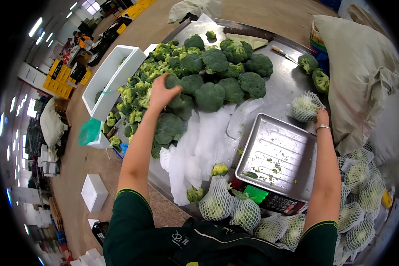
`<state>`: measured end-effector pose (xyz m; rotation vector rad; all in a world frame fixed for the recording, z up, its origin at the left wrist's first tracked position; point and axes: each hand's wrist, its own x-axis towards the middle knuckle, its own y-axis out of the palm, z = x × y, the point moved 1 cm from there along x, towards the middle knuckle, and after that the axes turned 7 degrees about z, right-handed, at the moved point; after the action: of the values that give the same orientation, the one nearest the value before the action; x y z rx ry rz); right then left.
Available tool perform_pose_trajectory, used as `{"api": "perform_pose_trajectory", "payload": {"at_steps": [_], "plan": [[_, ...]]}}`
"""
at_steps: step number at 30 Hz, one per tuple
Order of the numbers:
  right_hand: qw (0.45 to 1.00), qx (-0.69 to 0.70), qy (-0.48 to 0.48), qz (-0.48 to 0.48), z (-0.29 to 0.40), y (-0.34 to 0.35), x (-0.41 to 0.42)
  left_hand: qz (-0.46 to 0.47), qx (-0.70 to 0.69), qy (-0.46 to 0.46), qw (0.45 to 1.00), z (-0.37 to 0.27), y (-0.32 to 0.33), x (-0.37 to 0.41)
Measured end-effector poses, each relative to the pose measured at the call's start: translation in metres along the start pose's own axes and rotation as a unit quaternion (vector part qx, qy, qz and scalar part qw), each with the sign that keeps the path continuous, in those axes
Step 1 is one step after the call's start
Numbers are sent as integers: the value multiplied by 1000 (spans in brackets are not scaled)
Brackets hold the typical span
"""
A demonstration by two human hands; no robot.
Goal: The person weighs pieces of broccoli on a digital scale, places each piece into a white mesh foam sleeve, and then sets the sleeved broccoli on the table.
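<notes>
My left hand (163, 93) is at the left side of the heap, thumb and fingers spread around a dark broccoli head (173, 81). Blur and the back of the hand hide whether it grips that head. At the right, my right hand (322, 117) holds a broccoli head in white foam netting (305, 107) by its near right end, just beyond the scale. Between my arms lie loose white foam net sleeves (199, 143). The digital scale's metal pan (279, 154) carries only green crumbs, and its display (256, 194) glows green.
Netted broccoli heads (216, 202) line the near edge, with several more piled at right (359, 199). A knife (284, 55) lies at the back of the metal table (282, 79). A white foam box (114, 79) stands left, a bulky sack (349, 79) right. People (79, 38) are far off.
</notes>
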<state>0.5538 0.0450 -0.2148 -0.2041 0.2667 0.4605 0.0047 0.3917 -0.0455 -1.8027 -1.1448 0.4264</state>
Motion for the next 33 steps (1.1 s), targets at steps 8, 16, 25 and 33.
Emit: {"api": "perform_pose_trajectory", "payload": {"at_steps": [8, 16, 25, 33], "plan": [[782, 383, 39, 490, 70, 123, -301, 71, -787, -111, 602, -84, 22, -121], [916, 269, 98, 279, 60, 38, -375, 14, 62, 86, 994, -79, 42, -194], [946, -185, -256, -75, 2, -22, -375, -74, -29, -56, 995, 5, 48, -200], [893, 77, -74, 438, 19, 76, -542, -94, -50, 44, 993, -66, -23, -190]]}}
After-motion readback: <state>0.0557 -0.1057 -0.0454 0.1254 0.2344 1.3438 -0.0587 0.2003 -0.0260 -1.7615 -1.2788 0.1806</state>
